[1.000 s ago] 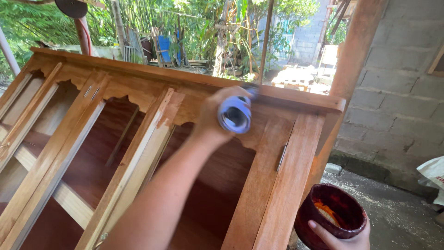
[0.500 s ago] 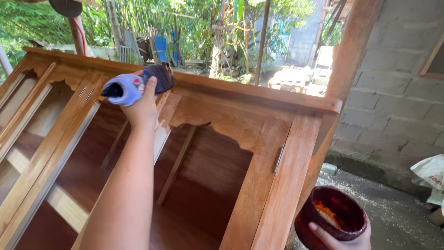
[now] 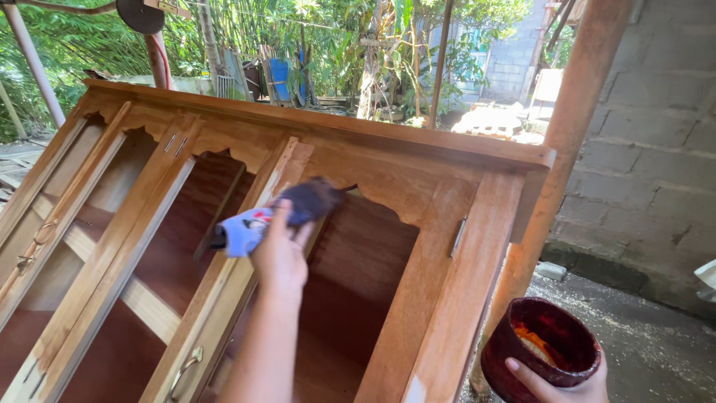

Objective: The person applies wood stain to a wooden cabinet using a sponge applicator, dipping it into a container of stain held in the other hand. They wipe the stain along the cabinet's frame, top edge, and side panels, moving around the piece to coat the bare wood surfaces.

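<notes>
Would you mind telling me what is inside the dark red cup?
Inside the dark red cup, held by the right hand, an orange-brown smear shows on the inner wall. The near rim hides the bottom, so its fill level cannot be seen.

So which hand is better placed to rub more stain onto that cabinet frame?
The left hand, probably. It already holds the stained cloth against the wooden cabinet frame. The right hand is busy gripping the dark red cup, low beside the cabinet.

stained rag (image 3: 287, 213) on cabinet frame (image 3: 298, 160), red bowl (image 3: 541, 352)
</notes>
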Demonstrator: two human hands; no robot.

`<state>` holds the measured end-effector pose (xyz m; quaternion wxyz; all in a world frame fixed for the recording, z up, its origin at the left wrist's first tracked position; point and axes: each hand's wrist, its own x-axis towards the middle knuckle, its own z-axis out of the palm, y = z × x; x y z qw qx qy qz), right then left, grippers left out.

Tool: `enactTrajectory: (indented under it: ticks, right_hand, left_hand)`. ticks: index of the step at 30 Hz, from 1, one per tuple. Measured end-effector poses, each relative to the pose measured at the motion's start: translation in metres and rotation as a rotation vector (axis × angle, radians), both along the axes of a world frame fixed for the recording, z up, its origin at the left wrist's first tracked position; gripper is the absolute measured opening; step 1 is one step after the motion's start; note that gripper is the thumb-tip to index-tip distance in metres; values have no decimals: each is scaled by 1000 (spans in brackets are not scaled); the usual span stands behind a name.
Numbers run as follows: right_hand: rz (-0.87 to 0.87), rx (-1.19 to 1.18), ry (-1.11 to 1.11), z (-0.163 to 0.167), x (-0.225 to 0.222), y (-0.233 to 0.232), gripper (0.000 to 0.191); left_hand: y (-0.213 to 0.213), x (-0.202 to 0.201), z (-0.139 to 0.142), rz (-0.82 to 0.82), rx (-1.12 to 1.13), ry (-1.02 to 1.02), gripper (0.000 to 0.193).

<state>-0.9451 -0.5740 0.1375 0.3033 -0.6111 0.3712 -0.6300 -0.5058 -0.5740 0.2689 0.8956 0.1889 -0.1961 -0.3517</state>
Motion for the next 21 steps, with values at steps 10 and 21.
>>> enactTrajectory:
  ticks: [10, 21]
  right_hand:
    - [141, 32, -83, -31, -12, 35, 96]
    - [242, 132, -126, -17, -10, 75, 118]
  left_hand:
    - [88, -171, 22, -112, -168, -1227, 33]
    - [131, -242, 14, -266, 110, -1597, 36]
